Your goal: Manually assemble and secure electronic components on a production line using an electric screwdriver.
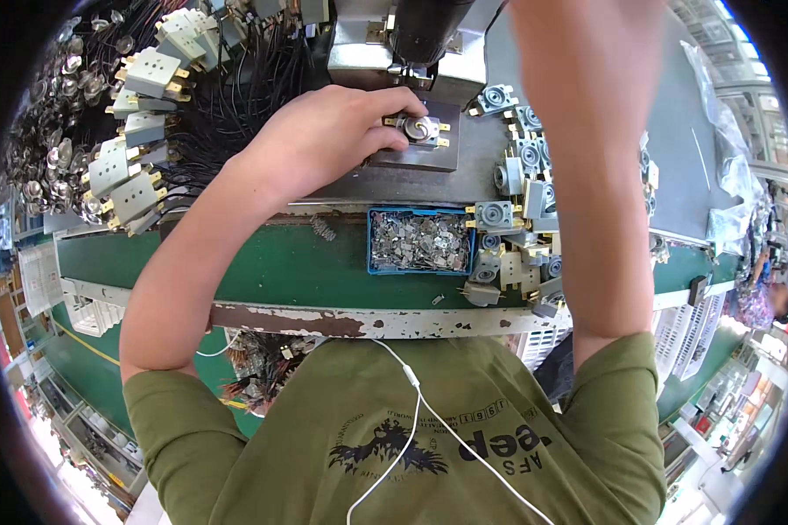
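My left hand (359, 122) is closed around a small thermostat-like part (422, 130), thumb and index finger gripping its left side. A round metal top and brass terminals show on this part, which rests on a dark metal block (442, 159) beneath a machine's black head (429, 31). My right arm stretches up past the top edge; of my right hand (587, 26) only a blurred part shows, and its fingers are out of view. Close to that forearm lie several similar grey parts (494, 214) with round centres and brass terminals.
A blue tray (369, 254) of small metal pieces sits on the green bench (289, 276), beside a small spring (323, 228). White switch bodies (134, 198) with black wires and shiny metal discs (61, 157) are heaped at left. Clear plastic film (734, 192) lies at right.
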{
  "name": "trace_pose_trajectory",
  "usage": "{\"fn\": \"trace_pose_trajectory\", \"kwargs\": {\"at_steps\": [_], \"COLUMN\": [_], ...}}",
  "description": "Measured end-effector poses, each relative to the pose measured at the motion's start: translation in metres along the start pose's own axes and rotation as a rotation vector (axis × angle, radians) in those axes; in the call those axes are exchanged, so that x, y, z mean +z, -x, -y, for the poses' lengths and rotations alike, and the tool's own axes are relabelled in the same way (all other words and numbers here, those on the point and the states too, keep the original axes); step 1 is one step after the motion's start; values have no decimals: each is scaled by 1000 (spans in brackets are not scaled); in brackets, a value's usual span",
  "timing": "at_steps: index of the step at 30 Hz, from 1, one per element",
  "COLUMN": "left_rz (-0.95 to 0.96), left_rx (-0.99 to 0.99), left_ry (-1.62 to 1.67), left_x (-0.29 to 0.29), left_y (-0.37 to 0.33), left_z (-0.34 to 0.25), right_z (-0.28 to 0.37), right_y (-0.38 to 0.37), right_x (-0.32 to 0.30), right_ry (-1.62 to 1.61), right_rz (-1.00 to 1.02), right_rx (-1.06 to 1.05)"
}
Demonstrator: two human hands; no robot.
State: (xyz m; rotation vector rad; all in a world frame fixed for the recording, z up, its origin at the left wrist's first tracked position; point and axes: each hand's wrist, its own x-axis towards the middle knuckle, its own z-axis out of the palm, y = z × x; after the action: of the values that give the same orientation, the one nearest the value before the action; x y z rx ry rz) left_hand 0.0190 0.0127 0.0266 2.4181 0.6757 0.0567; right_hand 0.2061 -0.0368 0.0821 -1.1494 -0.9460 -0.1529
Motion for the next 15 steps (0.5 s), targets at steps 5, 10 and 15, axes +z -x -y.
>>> {"fn": "trace_pose_trajectory", "kwargs": {"at_steps": [5, 10, 15], "left_rz": [20, -3, -7], "left_rx": [43, 70, 60], "left_ry": [-3, -67, -161], "left_x": [-4, 0, 0], "left_y": [-2, -4, 6], "left_z": [6, 2, 4], "right_z": [-15, 7, 31], "right_y": [-11, -28, -18], "right_x": [6, -36, -1], "right_ry": [-93, -176, -323], "right_rz": [29, 101, 163], "right_rx": [15, -6, -34]}}
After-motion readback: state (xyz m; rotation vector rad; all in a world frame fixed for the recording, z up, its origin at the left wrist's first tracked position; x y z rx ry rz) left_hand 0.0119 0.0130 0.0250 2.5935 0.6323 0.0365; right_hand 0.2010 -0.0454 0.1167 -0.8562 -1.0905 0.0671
